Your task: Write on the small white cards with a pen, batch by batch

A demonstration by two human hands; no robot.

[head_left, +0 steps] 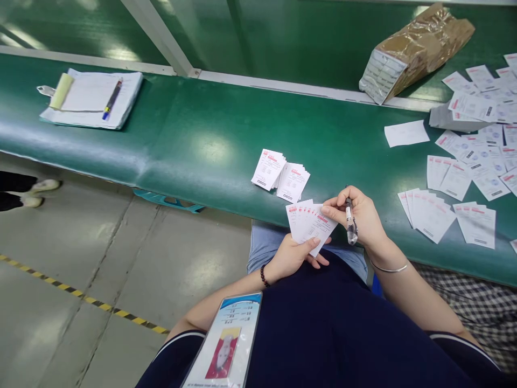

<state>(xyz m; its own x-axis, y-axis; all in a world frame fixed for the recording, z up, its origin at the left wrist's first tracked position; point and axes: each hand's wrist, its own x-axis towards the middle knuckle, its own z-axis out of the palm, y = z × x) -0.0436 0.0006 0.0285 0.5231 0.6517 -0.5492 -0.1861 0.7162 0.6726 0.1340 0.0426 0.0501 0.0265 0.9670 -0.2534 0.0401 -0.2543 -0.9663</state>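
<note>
Here, at the centre of the frame, you have a fan of cards (307,226) between both hands.

Your left hand (288,256) grips the fan from below and to the left, thumb across its lower face, by the near edge of the desk (202,134); your right hand (369,215) is nearer its top right corner. The front card's long axis slants from upper right to lower left, so that corner meets your right fingers, which also grasp a pen (350,226) pointing down the frame. You can't tell whether they pinch the corner or just touch it. The fan lies left of and below those fingers, with two stacks (269,169) just above and left of it.
</note>
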